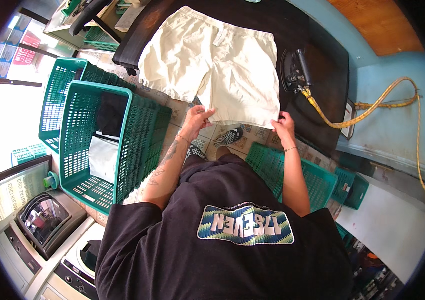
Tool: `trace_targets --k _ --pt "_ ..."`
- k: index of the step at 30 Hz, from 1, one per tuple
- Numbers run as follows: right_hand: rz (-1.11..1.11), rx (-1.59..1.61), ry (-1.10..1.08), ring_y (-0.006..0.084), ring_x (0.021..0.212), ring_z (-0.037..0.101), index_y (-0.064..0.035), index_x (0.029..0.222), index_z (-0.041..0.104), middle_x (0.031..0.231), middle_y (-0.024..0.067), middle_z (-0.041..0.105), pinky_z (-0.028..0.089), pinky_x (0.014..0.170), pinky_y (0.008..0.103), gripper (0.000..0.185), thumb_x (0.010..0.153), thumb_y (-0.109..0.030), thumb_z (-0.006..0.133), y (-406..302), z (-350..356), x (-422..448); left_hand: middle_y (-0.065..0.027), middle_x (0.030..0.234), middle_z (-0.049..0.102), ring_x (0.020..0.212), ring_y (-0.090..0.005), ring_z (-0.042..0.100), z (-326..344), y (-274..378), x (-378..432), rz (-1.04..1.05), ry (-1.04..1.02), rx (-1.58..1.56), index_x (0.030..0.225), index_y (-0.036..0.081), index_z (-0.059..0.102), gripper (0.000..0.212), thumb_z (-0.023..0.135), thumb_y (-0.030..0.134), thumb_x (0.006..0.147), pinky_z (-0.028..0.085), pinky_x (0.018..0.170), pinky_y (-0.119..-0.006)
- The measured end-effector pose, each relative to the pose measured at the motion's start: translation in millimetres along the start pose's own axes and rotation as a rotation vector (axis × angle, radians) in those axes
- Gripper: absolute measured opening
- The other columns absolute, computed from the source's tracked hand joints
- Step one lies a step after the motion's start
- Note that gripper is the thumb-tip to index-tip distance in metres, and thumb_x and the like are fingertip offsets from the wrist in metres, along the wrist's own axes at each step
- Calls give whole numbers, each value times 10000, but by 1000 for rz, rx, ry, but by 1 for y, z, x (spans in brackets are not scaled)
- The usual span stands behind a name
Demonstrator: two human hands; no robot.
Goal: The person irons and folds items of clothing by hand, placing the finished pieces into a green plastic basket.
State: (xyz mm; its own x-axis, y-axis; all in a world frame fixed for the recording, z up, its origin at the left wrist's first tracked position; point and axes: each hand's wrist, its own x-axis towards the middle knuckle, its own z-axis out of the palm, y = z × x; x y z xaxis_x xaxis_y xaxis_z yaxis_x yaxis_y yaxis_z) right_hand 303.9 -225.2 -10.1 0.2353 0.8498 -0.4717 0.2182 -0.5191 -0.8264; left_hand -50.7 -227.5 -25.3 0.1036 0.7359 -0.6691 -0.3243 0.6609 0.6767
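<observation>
A pair of cream shorts (235,71) lies spread over a dark ironing surface (321,41), its elastic waistband at the far side and its leg hems towards me. Between thumb and fingers my left hand (198,120) pinches the inner corner of one leg's hem. The outer corner of that same hem is in my right hand (284,127). This hem hangs past the near edge, above the tiled floor. The other leg shows wrinkles. To the right of the shorts rests an iron (296,71) with a dark cylindrical handle and a yellow hose.
Green plastic baskets (124,150) stand at my left, one holding dark and white cloth. More green baskets (313,180) are at my lower right. The yellow hose (351,122) loops along the blue wall at right. Washing machines (72,275) stand at lower left.
</observation>
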Motion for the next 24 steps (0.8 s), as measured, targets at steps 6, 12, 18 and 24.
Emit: trace_targets --k 6,12,18,24 --pt "-60 -269 48 128 660 631 40 1271 578 839 75 697 503 539 282 457 819 11 638 -4 -35 2 -49 882 580 781 -155 636 -34 -19 16 54 143 211 1121 -38 584 360 764 -9 811 645 642 -327" --pt "-204 -758 285 254 837 733 -62 1141 675 893 143 750 563 753 367 306 875 -203 728 -11 -30 6 -48 678 663 543 -112 620 -47 28 32 436 36 617 959 27 733 124 686 135 921 550 528 -284" --pt "-595 -466 113 173 744 700 -32 1105 711 863 129 743 539 700 321 214 958 -185 676 -114 -1 79 -113 831 717 774 -202 700 -45 133 105 666 317 787 1012 18 722 273 657 278 961 536 726 -344" --pt "-708 -609 173 332 1048 710 -27 1144 694 1124 205 725 554 889 443 269 947 -203 649 -170 53 219 -198 1141 686 1041 -386 635 6 174 180 954 422 1027 1135 14 689 309 679 257 944 461 996 -478"
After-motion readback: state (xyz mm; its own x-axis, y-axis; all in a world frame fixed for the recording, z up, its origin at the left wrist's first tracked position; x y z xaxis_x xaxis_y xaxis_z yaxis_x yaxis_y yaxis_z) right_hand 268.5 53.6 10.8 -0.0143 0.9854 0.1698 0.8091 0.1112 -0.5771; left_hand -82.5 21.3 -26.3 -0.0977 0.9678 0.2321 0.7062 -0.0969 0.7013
